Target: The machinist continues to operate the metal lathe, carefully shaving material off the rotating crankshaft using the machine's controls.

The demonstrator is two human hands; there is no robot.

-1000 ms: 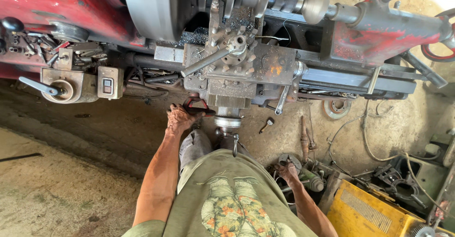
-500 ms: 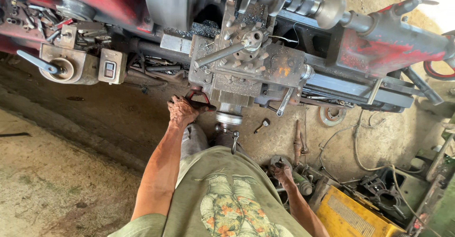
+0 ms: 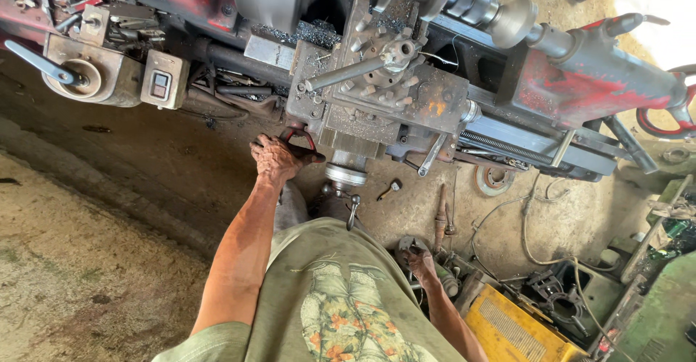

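Observation:
A red and grey metal lathe (image 3: 565, 86) runs across the top of the view, with its grey carriage (image 3: 384, 94) and a long lever handle (image 3: 348, 73) in the middle. My left hand (image 3: 277, 157) grips the red handwheel (image 3: 299, 137) under the carriage's left corner. My right hand (image 3: 420, 262) hangs low beside my hip, touching a dark metal part (image 3: 407, 246) among tools on the floor; whether it holds that part I cannot tell. My green printed shirt hides the floor directly below me.
A grey switch box (image 3: 161, 83) and a lever with a round hub (image 3: 65, 76) sit on the lathe's left side. A yellow box (image 3: 515, 326), loose tools (image 3: 442, 221), cables (image 3: 536, 224) and metal parts lie on the dirt floor at right.
The view has shifted so the lathe sits lower and more to the right. My left hand stays on the red handwheel. My right hand has dropped slightly toward the floor tools.

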